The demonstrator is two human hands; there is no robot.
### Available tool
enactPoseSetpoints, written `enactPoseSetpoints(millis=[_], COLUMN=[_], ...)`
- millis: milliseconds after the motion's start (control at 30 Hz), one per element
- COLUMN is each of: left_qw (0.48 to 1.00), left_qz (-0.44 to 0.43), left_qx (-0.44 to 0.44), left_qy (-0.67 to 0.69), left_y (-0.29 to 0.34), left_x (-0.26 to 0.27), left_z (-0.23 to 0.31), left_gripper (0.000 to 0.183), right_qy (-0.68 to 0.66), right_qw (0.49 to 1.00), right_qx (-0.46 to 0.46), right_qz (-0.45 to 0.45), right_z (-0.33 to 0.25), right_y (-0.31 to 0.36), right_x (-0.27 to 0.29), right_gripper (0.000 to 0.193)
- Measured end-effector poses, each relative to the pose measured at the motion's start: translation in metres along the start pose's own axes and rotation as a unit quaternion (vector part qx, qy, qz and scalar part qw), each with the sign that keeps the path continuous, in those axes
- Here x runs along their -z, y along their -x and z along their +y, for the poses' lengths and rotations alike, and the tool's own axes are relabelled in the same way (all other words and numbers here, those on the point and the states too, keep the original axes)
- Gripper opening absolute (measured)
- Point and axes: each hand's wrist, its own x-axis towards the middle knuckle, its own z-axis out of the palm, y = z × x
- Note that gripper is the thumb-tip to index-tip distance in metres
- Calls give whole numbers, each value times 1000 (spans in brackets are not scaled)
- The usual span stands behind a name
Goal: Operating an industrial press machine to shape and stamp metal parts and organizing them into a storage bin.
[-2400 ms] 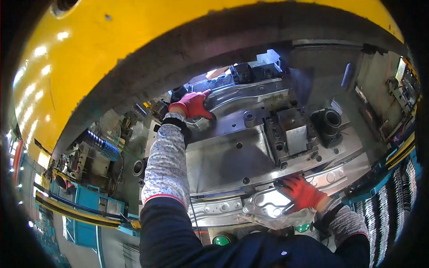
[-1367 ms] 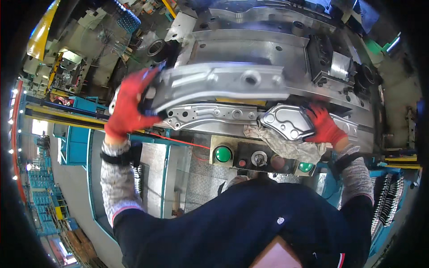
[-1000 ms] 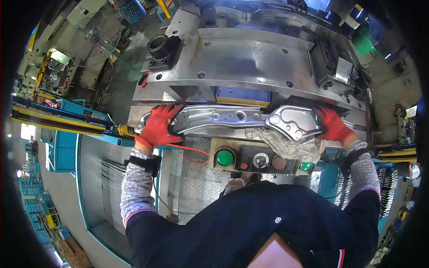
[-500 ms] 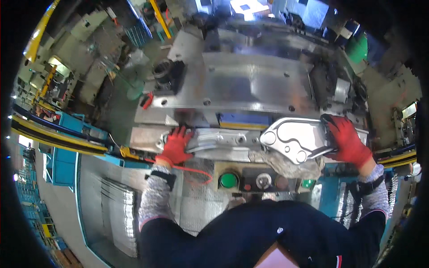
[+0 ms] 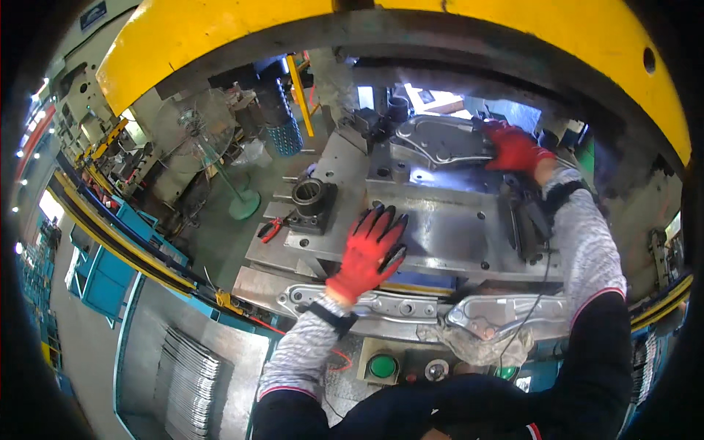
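The right hand (image 5: 517, 149), in a red glove, is pinching the right end of a dark grey, flat-faced stamped metal panel with a raised rim (image 5: 440, 141), its thumb not showing clearly. That panel is sitting over the far edge of the broad steel die plate (image 5: 440, 220). The left hand (image 5: 370, 249), also red-gloved, is spreading its fingers above the plate's near-left corner, gripping nothing; whether it is touching is unclear. Being apparently thin sheet metal, the panel is probably behaving stiffly and lightly, with smooth faces risking slipping and edges possibly cutting; its narrow ends and rim are offering the surest holds.
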Motion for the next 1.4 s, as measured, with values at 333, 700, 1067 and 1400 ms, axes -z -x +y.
enactPoseSetpoints(millis=[333,700,1067,1400], left_qw=[995,991,994,976], left_qz=[-33,-58,-23,117], left_qx=[93,117,106,161], left_qy=[-28,-27,-3,86], left_y=[-6,-5,-11,153], left_x=[-21,-24,-42,14], left_z=[-8,-7,-6,54], left_gripper=[68,68,63,56], right_qy=[-123,-59,-88,-218], right_qw=[983,982,991,900], right_qx=[48,-145,-73,-369], right_qz=[-130,-110,75,-79], right_z=[43,-32,-27,-81], right_y=[-75,-112,-61,440], right_x=[-67,-77,-63,-78], right_gripper=[93,58,39,36])
